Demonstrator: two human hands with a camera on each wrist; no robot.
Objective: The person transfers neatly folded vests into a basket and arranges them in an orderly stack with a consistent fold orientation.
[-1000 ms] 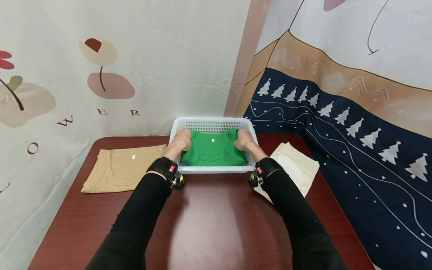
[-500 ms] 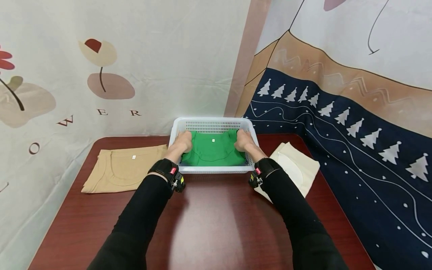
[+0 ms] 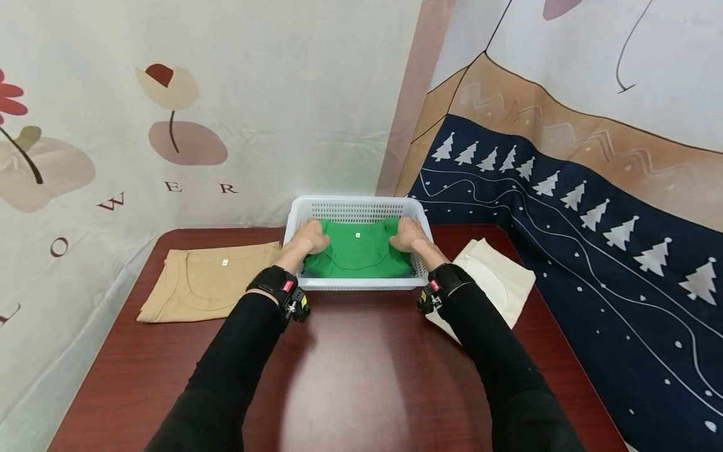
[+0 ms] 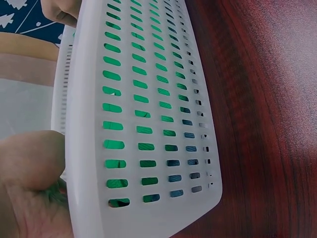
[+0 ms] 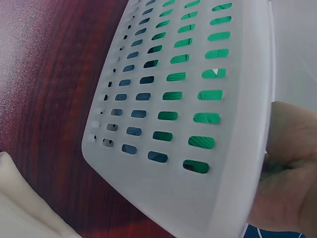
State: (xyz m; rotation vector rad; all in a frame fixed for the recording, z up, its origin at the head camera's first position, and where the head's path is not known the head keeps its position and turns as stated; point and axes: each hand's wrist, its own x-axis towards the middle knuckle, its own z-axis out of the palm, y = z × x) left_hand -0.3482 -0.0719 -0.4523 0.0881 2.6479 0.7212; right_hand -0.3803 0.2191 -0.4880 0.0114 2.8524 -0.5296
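Note:
A folded green shirt (image 3: 357, 251) with a small white neck label lies in a white plastic basket (image 3: 361, 284). My left hand (image 3: 307, 237) is inside the basket's left end and grips the shirt's left side, its thumb pointing inward. At the opposite end my right hand (image 3: 409, 236) holds the shirt's right side in the same way. Green cloth shows between thumb and palm in the left wrist view; most fingertips are hidden. Through the slots of the basket wall (image 4: 163, 218), blue cloth (image 4: 174, 178) shows beneath the green.
A folded tan shirt (image 3: 214, 282) lies left of the basket on the dark red table (image 3: 350, 376). Folded cream cloth (image 3: 497, 282) lies to the right, partly under my right forearm. Printed curtains (image 3: 294, 113) hang close behind the basket.
Both hands stay at the shirt's sides with small shifts. My left thumb has come slightly rightward over the cloth, and my right thumb slightly leftward. The basket has not visibly moved.

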